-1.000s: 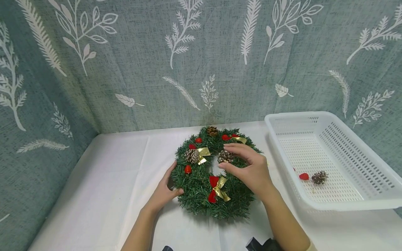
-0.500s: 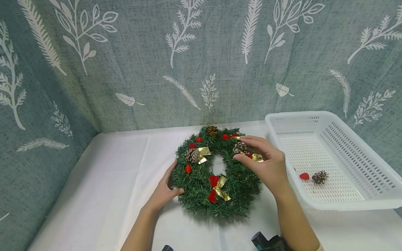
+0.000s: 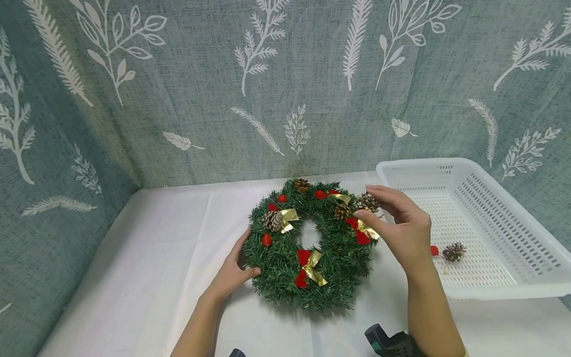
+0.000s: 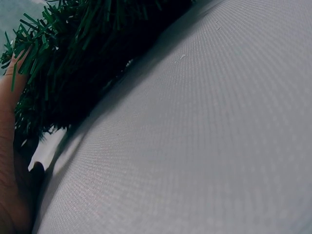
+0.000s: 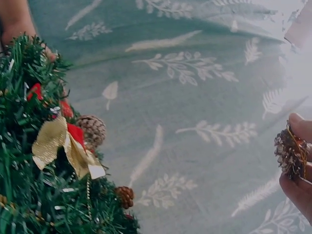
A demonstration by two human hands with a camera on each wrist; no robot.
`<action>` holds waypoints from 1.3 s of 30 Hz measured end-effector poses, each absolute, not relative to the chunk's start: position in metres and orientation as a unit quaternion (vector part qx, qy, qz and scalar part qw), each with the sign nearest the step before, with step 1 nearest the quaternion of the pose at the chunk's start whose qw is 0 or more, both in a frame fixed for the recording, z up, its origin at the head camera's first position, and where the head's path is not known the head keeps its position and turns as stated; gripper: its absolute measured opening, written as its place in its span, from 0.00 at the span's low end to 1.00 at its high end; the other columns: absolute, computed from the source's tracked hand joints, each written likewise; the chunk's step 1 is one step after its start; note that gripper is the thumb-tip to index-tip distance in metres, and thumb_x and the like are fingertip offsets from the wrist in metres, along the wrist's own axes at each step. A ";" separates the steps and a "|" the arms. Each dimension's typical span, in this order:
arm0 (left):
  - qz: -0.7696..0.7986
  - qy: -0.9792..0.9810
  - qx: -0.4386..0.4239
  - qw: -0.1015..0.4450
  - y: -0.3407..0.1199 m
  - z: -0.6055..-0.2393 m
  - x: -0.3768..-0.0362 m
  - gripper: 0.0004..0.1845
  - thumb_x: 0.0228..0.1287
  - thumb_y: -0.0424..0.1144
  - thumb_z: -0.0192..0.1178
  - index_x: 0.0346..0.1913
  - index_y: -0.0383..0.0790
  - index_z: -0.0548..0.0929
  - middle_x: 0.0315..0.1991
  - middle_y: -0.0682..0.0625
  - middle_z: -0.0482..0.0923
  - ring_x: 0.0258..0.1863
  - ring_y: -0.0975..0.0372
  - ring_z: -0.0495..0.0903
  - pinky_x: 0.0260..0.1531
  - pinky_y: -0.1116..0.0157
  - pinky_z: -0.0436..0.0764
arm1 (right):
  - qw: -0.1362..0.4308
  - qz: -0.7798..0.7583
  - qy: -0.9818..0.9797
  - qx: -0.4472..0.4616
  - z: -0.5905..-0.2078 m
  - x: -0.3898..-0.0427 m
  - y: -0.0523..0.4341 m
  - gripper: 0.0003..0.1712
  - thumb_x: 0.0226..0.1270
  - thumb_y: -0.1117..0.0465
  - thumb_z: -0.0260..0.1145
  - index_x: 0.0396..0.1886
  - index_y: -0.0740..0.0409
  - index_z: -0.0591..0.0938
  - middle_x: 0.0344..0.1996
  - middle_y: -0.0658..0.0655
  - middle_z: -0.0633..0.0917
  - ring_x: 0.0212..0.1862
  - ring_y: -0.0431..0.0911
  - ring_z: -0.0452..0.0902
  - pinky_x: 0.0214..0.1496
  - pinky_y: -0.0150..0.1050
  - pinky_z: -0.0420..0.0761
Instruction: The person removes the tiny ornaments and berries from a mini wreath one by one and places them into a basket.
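Head view: lower centre, the left hand [image 3: 232,275] rests with fingers curled against the wreath [image 3: 308,245] rim on the white table [image 3: 147,258]. Right of the wreath, the right hand [image 3: 403,230] pinches a pinecone [image 3: 367,202] between fingertips, raised beside the basket [image 3: 486,233].

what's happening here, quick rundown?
A person is working on a green wreath lying on a white table. The left hand holds the wreath's left edge. The right hand pinches a pine cone beside the wreath's right side, close to a white basket that holds another pine cone and a red berry.
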State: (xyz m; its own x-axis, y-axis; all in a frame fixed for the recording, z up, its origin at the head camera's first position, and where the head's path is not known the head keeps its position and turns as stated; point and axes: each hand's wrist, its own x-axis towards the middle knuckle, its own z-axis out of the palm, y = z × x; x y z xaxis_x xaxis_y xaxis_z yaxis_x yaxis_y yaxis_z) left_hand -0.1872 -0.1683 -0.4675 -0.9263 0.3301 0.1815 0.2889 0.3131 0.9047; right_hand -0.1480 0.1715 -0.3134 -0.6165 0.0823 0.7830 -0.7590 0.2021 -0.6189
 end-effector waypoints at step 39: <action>0.550 0.814 0.182 0.024 -0.169 -0.470 -0.188 0.57 0.45 0.69 0.64 0.76 0.58 0.46 0.76 0.47 0.43 0.73 0.41 0.42 0.62 0.32 0.46 | 0.475 0.597 -0.644 0.053 -0.312 -0.148 0.242 0.20 0.40 0.81 0.74 0.39 0.74 0.85 0.37 0.56 0.88 0.39 0.39 0.83 0.48 0.27 0.80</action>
